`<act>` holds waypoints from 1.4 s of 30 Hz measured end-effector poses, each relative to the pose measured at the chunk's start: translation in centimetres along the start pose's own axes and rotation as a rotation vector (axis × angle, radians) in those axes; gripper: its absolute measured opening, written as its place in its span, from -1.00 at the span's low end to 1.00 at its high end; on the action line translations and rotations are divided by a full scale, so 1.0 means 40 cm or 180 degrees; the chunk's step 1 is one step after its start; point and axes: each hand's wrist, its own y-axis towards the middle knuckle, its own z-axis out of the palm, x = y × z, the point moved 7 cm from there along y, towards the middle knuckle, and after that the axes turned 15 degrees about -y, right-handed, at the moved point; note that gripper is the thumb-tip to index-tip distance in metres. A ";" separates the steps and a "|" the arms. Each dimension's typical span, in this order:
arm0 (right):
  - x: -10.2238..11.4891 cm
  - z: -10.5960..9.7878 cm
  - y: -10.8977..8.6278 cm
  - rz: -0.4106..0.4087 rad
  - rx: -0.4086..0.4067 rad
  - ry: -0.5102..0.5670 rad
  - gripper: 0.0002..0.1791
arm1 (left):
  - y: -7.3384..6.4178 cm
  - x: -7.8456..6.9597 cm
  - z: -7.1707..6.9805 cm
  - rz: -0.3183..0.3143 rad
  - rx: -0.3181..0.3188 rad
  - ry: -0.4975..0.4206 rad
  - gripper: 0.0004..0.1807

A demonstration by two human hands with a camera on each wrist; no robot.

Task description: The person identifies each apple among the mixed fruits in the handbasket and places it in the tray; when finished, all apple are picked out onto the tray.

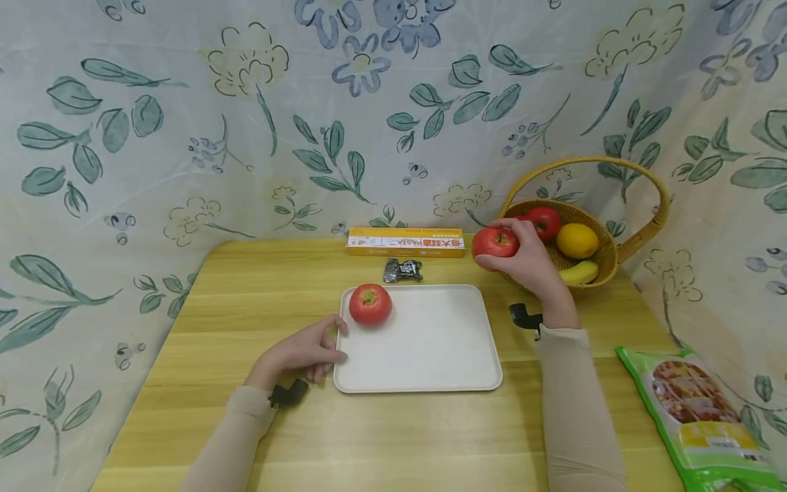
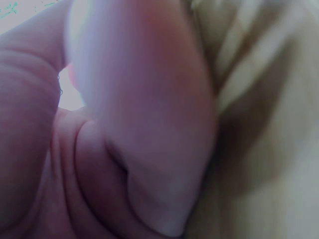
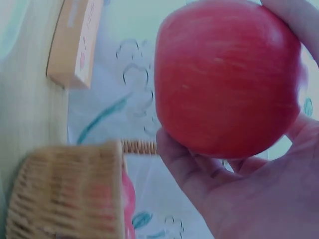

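Observation:
My right hand (image 1: 529,256) grips a red apple (image 1: 494,244) in front of the basket's left side. In the right wrist view the apple (image 3: 229,79) sits between the thumb and fingers, held clear of the wicker basket (image 3: 70,194). A second red apple (image 1: 370,305) rests on the upper left corner of a white tray (image 1: 424,348). At the tray's left rim my left hand (image 1: 304,350) touches the edge with bent index finger and thumb, spread apart. The left wrist view is mostly filled by blurred fingers (image 2: 144,114), so their contact with the tray is hidden there.
The wicker basket (image 1: 605,273) at the back right holds red apples (image 1: 544,223), a lemon (image 1: 577,240) and a banana (image 1: 579,273). Behind the tray lie a yellow pasta box (image 1: 406,242) and a small black packet (image 1: 402,270). A green food bag (image 1: 701,417) lies right.

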 end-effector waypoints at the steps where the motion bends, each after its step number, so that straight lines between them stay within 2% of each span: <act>1: 0.009 0.010 0.001 -0.0050 0.0054 0.0015 -0.17 | 0.000 0.001 0.000 -0.0003 -0.0001 0.0006 -0.40; 12: 0.046 0.130 0.005 -0.0347 0.0622 0.0206 -0.22 | 0.001 0.004 -0.003 -0.0036 -0.0003 0.0046 -0.42; 19: 0.041 0.223 -0.003 -0.0382 0.1135 0.0120 -0.26 | 0.002 0.003 0.000 -0.0020 0.0012 0.0029 -0.41; 25: 0.023 0.281 -0.011 -0.0430 0.1580 0.0031 -0.27 | 0.002 0.005 0.000 -0.0020 0.0007 0.0051 -0.42; 37: 0.001 0.300 -0.018 -0.0633 0.2029 0.0148 -0.19 | -0.002 0.000 -0.001 -0.0006 -0.0007 0.0017 -0.43; 42: -0.003 0.296 -0.022 -0.0595 0.2105 0.0150 -0.22 | -0.001 -0.001 0.001 0.0011 0.0003 0.0029 -0.43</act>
